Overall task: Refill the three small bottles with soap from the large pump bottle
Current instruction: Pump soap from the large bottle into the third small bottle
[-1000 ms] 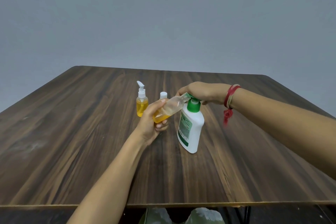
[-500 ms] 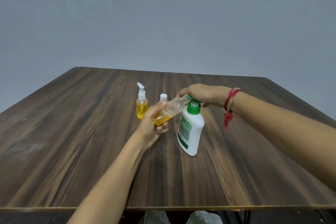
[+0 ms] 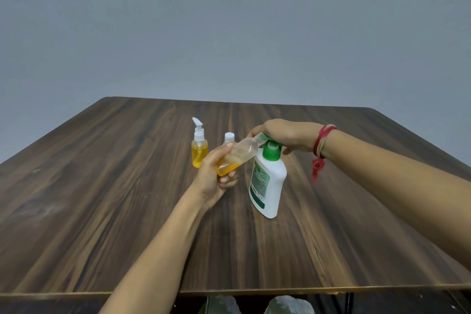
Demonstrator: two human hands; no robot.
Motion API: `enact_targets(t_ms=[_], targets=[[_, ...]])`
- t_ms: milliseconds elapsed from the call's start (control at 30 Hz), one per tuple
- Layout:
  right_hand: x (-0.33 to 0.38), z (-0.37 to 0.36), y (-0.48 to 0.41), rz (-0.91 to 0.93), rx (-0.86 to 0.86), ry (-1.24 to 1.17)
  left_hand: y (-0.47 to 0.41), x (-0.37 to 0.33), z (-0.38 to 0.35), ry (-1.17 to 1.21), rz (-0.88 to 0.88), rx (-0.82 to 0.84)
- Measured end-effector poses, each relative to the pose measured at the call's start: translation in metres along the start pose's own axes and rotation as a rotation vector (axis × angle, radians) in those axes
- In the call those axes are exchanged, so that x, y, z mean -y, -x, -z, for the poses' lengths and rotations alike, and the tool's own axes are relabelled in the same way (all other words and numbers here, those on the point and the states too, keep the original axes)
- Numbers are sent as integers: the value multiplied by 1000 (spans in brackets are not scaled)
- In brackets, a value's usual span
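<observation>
The left hand (image 3: 216,177) grips a part-full small bottle (image 3: 238,157) tipped at the spout of the big pump bottle (image 3: 267,183) on the table (image 3: 102,211), the right hand (image 3: 285,134) grips its top, and behind them the little pump bottle (image 3: 199,153) looks filled and the capped bottle (image 3: 229,137) is mostly hidden.

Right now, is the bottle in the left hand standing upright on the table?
No, the left hand holds the small bottle tilted in the air, its mouth at the spout of the large pump bottle.

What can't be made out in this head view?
Head view:
1. Spout of the large pump bottle: under the right hand.
2. Body of the white-capped small bottle: behind the left hand and tilted small bottle.
3. Label text on the large pump bottle: too small.
</observation>
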State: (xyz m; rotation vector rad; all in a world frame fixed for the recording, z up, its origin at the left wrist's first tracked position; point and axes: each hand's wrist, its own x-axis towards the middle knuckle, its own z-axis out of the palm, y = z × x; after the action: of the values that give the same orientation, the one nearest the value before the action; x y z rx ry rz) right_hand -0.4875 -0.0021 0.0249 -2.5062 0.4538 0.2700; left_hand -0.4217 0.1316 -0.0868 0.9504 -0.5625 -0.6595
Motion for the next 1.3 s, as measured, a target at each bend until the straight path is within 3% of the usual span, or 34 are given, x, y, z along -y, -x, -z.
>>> enact_targets(t_ms=[467,633,1300], targets=[[-2,0,-3,19,10,2,-2,0,-1,-13,2,-3],[-2,-2,-6,63,-59,-50,-1,0,-1,-2,-7,-5],[5,2,-2,64,-46,50,-1,0,-3,37,-3,-14]])
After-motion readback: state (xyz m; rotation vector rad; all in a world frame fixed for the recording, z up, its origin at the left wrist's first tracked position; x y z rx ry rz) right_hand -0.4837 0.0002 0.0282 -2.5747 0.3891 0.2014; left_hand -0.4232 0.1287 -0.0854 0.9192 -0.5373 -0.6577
